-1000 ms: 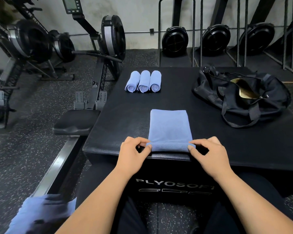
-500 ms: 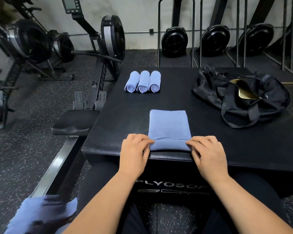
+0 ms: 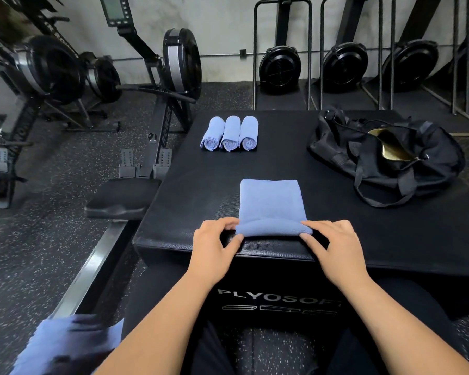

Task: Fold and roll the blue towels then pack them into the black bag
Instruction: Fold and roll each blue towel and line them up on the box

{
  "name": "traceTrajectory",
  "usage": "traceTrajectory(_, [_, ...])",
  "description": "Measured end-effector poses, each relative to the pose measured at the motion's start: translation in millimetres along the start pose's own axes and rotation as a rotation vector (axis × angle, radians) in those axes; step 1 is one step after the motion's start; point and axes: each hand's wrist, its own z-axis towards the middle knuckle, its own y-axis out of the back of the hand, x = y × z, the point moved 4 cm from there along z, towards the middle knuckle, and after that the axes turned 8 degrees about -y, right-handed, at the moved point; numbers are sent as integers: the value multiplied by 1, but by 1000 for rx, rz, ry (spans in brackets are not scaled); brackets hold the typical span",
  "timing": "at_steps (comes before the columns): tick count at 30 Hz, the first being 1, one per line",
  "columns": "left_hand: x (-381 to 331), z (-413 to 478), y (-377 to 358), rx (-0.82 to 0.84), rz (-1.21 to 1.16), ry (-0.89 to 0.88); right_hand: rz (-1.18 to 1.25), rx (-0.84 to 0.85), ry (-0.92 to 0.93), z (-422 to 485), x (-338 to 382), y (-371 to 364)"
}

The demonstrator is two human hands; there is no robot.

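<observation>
Now, towel in work: a folded blue towel lies lengthwise at the near edge of the black bench, its near end turned up into a short, tight roll
Left hand: the left hand pinches the roll's left end, fingers curled over the top, thumb against the near side
Right hand: the right hand pinches the roll's right end the same way, fingers bent over the top, thumb low on the near side
Towel surface: flat and smooth beyond the roll, sides straight, far edge square
Rolled towels: three rolled towels lie side by side, touching, at the far left of the bench, spiral ends toward the camera
Black bag: the black bag sits slumped at the far right of the bench, well apart from the towel, its mouth partly open on a gold lining, straps trailing forward
Loose cloth: a blurred blue heap at the lower left, beside the left arm
Around: rowing machines on a speckled floor
</observation>
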Motion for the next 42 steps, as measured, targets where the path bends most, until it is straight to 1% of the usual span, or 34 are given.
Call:
traceTrajectory(3, [3,0,-1,7,-44,57,184,59,-154,-1,2,7])
traceTrajectory(5, [3,0,-1,8,-68,68,282,89,-202,-3,4,12])
traceTrajectory(8, [0,1,0,1,-95,77,309,98,-236,-3,6,14])
traceTrajectory(10, [-3,0,0,-7,-70,48,298,83,-246,-3,6,12])
traceTrajectory(14, [-6,1,1,-69,1,-24,200,-6,-132,-2,5,11])
traceTrajectory(17, [-18,2,3,-128,124,-226,152,-88,-45,-2,5,12])
traceTrajectory(19, [-23,0,0,-127,202,-296,49,-152,63,-5,9,11])
traceTrajectory(21, [-23,-1,-1,-121,237,-283,-42,-201,149,-8,10,8])
traceTrajectory(24, [-17,-1,-5,-76,244,-250,-104,-202,155,-9,7,5])
traceTrajectory(28, [-11,0,-6,-4,211,-219,-137,-95,124,-6,4,-1])
traceTrajectory(31, [-7,1,-6,17,164,-158,-146,-11,84,-2,0,-4])
traceTrajectory(34, [-5,2,-5,18,94,-77,-81,37,19,0,-1,-1])
traceTrajectory(37, [-7,2,-3,-1,21,-11,71,69,-106,1,-1,6])
traceTrajectory(39, [-6,2,-2,-17,-45,9,160,90,-172,0,0,10])
traceTrajectory(42, [-7,2,-2,-5,-76,14,238,92,-212,0,3,14])
